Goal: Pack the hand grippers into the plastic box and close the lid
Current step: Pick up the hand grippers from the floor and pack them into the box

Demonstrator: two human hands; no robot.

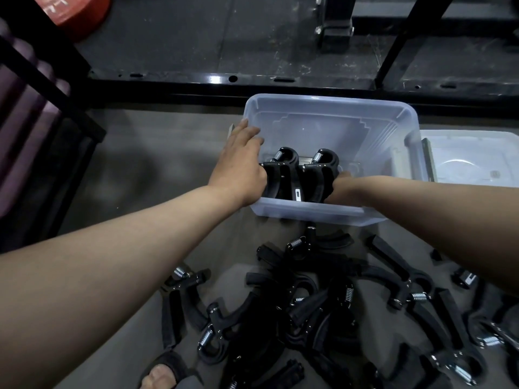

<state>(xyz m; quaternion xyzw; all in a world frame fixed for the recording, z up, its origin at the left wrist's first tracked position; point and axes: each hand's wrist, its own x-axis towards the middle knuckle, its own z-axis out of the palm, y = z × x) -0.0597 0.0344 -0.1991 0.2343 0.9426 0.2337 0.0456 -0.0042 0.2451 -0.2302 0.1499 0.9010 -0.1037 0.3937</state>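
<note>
The clear plastic box stands open on the floor. Two black hand grippers stand upright side by side against its near wall, the left gripper and the right gripper, springs up. My left hand lies over the box's left rim with fingers stretched flat, its thumb side touching the left gripper. My right hand reaches into the box and meets the right gripper's handle; its fingers are hidden behind it. Several more black grippers lie in a loose pile on the floor in front of the box.
The clear lid lies flat on the floor just right of the box. A black metal rack frame runs behind the box. A red weight plate sits at the top left. A sandalled foot shows at the bottom.
</note>
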